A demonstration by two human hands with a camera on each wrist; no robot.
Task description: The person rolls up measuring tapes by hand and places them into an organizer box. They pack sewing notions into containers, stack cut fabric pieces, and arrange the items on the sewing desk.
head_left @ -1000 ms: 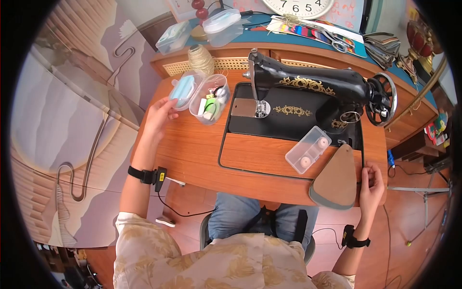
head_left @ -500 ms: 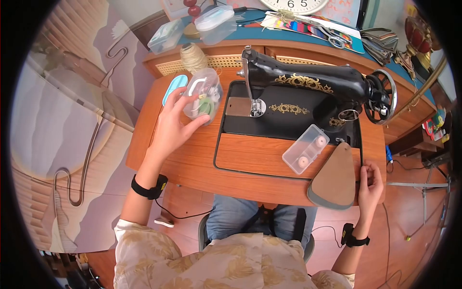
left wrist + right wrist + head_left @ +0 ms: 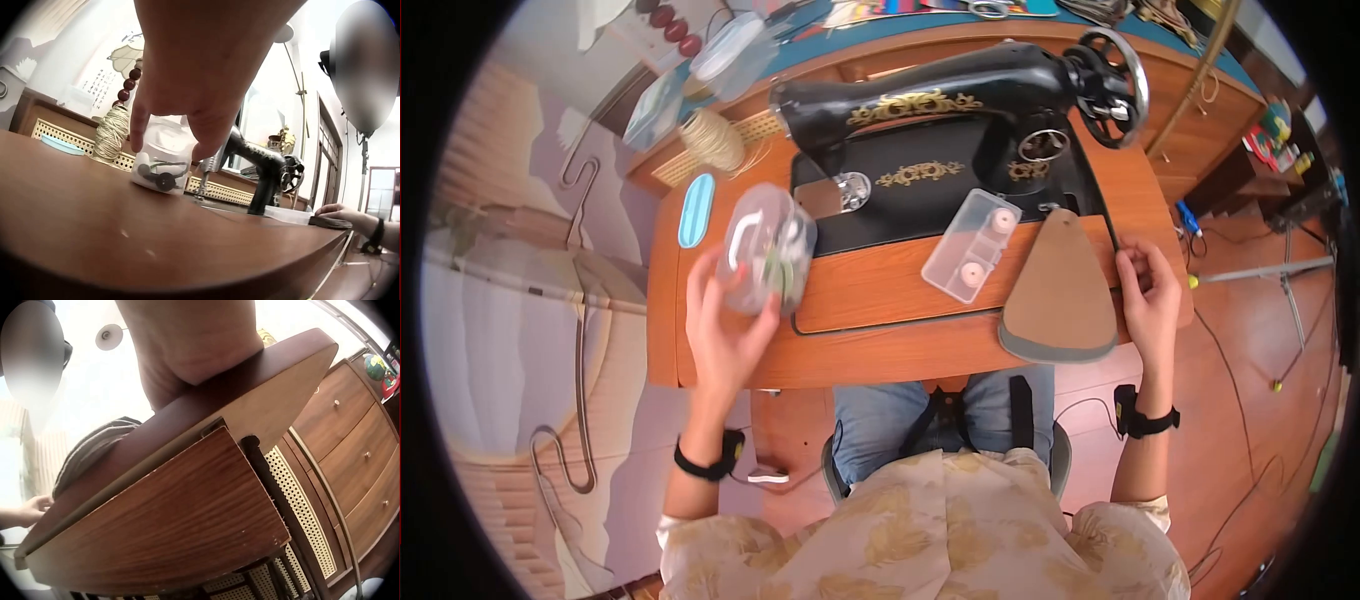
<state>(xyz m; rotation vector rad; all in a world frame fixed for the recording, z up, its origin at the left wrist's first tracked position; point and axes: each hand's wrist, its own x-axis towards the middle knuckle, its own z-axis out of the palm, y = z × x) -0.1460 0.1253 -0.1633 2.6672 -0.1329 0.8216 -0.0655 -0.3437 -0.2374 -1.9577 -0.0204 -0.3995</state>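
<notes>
My left hand (image 3: 728,325) grips a clear plastic container (image 3: 766,240) by its sides, low over the table's left part; small green, white and dark items show inside. In the left wrist view, thumb and fingers straddle the container (image 3: 164,153), which is upright. A light-blue oval piece (image 3: 695,211) lies left of it. My right hand (image 3: 1150,300) rests at the table's right edge with loosely curled fingers, beside stacked brown and grey teardrop-shaped pieces (image 3: 1062,290); whether it touches them is unclear. The right wrist view shows part of this hand (image 3: 194,344) above the tabletop.
The black sewing machine (image 3: 940,85) stands across the table's back. A clear box (image 3: 971,246) with two pale round pieces lies before it. A twine cone (image 3: 713,140) stands back left. Scissors (image 3: 988,9) and plastic boxes are on the blue-topped cabinet behind.
My left hand has left the lid area, taken hold of the container and brought it nearer the front edge. The container's lid was open beside it and now covers it. The view has shifted.
</notes>
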